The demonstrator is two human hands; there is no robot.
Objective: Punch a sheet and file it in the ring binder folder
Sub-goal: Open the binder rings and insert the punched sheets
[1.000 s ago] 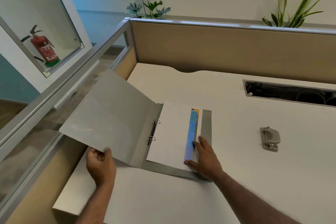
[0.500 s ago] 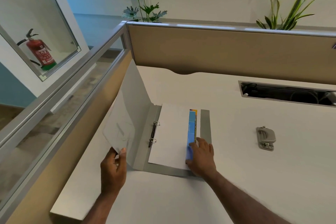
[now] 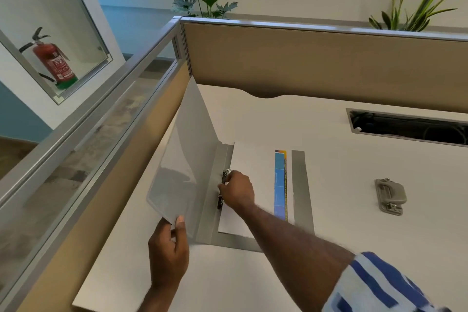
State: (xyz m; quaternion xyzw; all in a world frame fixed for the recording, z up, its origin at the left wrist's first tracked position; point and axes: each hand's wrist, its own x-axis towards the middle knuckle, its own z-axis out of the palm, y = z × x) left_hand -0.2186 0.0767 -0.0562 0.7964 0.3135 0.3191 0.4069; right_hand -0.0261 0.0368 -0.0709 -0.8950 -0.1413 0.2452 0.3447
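One view only: a wide-angle camera worn on the head, facing forward and down over the desk. It sits close. The left hand and right hand reach in from the bottom edge, and the binder lies near frame centre. The partition closes the far side; a glass screen runs down the left. Straight edges bow toward the frame borders — lens distortion.

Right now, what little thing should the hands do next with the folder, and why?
Probably the right hand should work the ring clasp that it grips, making sure the rings snap shut. The white sheet lies right against the rings, and the left hand holds the cover up out of the way. I cannot tell whether the rings are open.
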